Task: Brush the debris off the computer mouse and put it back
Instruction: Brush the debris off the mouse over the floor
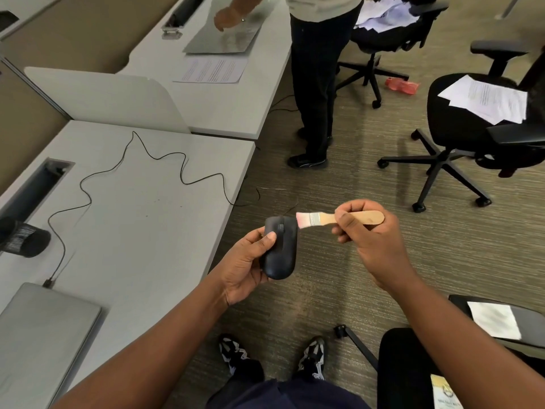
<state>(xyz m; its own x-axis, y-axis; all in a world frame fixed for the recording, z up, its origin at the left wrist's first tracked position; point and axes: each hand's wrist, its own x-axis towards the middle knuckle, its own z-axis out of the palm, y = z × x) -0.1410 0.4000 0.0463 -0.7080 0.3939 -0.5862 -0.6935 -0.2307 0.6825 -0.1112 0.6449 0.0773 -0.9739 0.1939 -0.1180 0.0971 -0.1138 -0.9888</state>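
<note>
Beside desk (141,219), left hand (244,261) grips mouse (280,249); right hand (368,231) pinches brush (333,218).

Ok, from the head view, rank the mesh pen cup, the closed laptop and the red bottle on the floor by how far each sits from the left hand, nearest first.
From the left hand, which holds the mouse:
1. Closed laptop, on the desk, lower left.
2. Mesh pen cup, lying at the desk's far left edge.
3. Red bottle, on the carpet by the far chair, upper right.

Both arms were stretched out front, left hand (250,261) cupped with thumb on top, right hand (365,231) curled, knuckles up.
</note>
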